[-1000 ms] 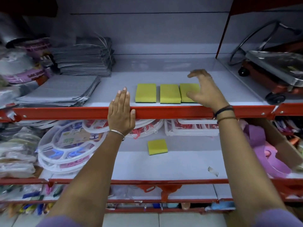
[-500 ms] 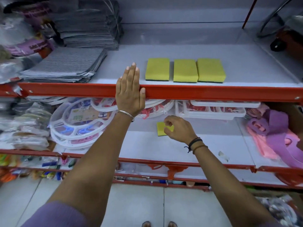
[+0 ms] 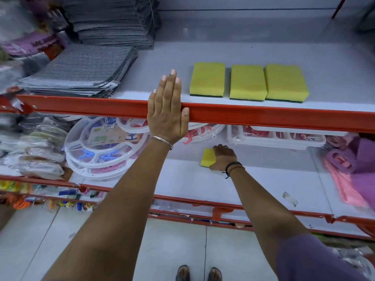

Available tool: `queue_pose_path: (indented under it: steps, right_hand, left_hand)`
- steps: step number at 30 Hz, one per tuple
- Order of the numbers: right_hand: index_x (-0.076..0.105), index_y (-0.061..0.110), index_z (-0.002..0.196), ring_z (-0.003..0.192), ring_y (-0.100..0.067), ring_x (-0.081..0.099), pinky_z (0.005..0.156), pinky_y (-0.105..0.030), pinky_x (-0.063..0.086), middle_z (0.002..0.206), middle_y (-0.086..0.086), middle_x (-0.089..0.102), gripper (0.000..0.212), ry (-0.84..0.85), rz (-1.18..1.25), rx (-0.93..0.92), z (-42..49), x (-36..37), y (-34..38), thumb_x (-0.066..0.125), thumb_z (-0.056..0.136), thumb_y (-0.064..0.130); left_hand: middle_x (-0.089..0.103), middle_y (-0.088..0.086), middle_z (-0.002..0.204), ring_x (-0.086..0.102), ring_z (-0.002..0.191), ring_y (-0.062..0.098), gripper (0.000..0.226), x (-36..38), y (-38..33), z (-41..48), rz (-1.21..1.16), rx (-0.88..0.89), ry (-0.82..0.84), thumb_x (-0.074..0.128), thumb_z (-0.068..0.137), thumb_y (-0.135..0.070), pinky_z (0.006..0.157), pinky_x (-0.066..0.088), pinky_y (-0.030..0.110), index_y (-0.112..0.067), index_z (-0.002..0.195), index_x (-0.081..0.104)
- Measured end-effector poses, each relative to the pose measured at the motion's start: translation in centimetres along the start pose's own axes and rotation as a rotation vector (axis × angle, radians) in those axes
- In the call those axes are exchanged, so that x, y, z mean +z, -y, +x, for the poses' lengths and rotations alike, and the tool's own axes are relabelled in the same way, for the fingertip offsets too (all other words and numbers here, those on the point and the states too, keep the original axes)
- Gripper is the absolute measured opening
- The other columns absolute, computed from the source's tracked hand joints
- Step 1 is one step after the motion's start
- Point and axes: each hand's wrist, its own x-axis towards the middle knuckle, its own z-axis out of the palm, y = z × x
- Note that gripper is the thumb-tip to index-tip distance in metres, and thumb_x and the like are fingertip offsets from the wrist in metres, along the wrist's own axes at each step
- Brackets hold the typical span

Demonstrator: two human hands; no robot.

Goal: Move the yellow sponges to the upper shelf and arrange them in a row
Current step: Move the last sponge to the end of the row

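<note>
Our right hand (image 3: 223,158) covers the right part of the yellow sponge (image 3: 207,157) on the lower shelf, so we cannot tell how firmly our fingers close on it or whether it has left the shelf surface. The red rail (image 3: 263,116) of the upper shelf hides the tops of the white plastic trays (image 3: 274,136) and the round white hangers (image 3: 105,142) behind it, and our left hand (image 3: 167,110) hides a stretch of that rail. The packets at the far left (image 3: 24,151) are smeared by blur and cut by the edge, as are the pink and purple goods (image 3: 353,169) at the right, so we cannot tell what they are.
</note>
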Motion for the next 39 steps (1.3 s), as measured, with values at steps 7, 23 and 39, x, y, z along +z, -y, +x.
queue_pose_path:
  steps: [7,23,39]
  right_hand:
    - [0.03,0.008,0.142,0.127,-0.03,0.046,0.098,-0.04,0.044,0.139,-0.011,0.043,0.089,0.025,0.15,0.098,-3.2,0.0,0.5,0.071,0.074,0.048]
    - [0.027,0.018,0.054,0.048,-0.012,0.024,0.05,-0.029,0.015,0.059,0.009,0.015,0.065,-0.062,0.387,0.025,-20.4,-14.8,1.1,0.066,0.069,0.067]
    - [0.056,0.007,0.123,0.121,-0.036,0.055,0.096,-0.042,0.047,0.132,-0.017,0.058,0.079,-0.788,0.491,0.565,-16.6,-27.8,-8.2,0.063,0.069,0.064]
  left_hand:
    - [0.044,0.015,0.143,0.027,0.137,0.023,0.057,-0.6,0.0,0.2,-0.012,-0.008,0.067,0.026,0.09,-0.033,0.116,0.012,0.029,-0.005,0.139,0.028]
    - [0.023,0.007,0.155,0.021,0.143,0.021,0.061,-4.0,-0.9,0.7,-0.153,-0.096,0.377,0.028,0.09,-0.032,0.115,0.011,0.035,-0.009,0.147,0.022]
    - [0.029,0.008,0.153,0.025,0.141,0.022,0.061,-4.1,-0.7,0.8,-0.17,-0.091,0.406,0.029,0.088,-0.031,0.112,0.016,0.037,-0.009,0.145,0.027]
